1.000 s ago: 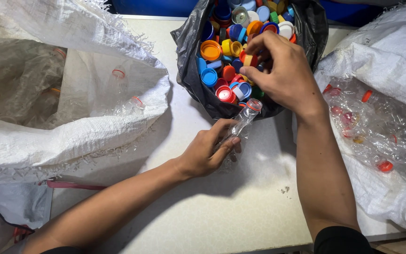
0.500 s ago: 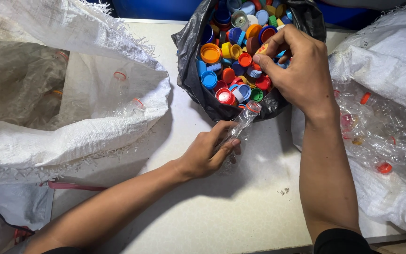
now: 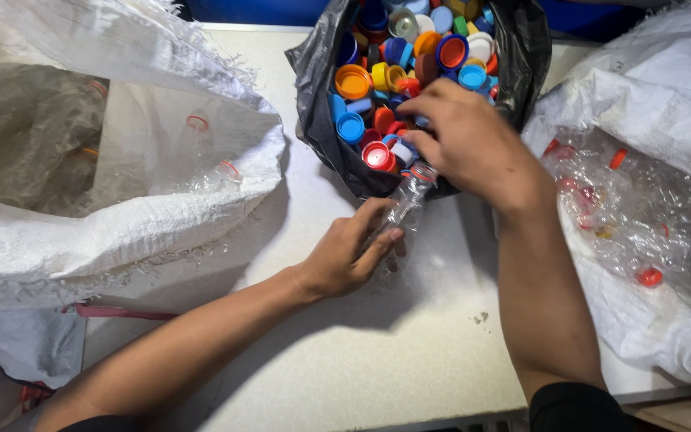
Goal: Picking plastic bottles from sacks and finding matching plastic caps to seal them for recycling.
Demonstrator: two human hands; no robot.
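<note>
One crushed clear plastic bottle [image 3: 404, 210] lies tilted over the pale tabletop [image 3: 377, 352], its neck and red ring just at the lip of the black plastic bag [image 3: 321, 88]. Left hand [image 3: 351, 254] is wrapped around the bottle's lower body, fingers closed on it. Right hand [image 3: 461, 142] is bent over the bottle's neck, fingers curled; whether it grips anything there cannot be told. Half a second earlier the right hand was higher, deep among the caps near the bag's far rim; it has since come back down to the bottle mouth, while the left hand and bottle have kept their place. Black bag stands open and holds a heap of loose bottle caps [image 3: 397, 68], orange, blue, red, yellow and white. Left of it, a large white woven sack [image 3: 121, 232] lies open, with clear crushed bottles inside. At the right edge, a second white woven sack [image 3: 649, 104] holds more clear bottles, some with red caps.
</note>
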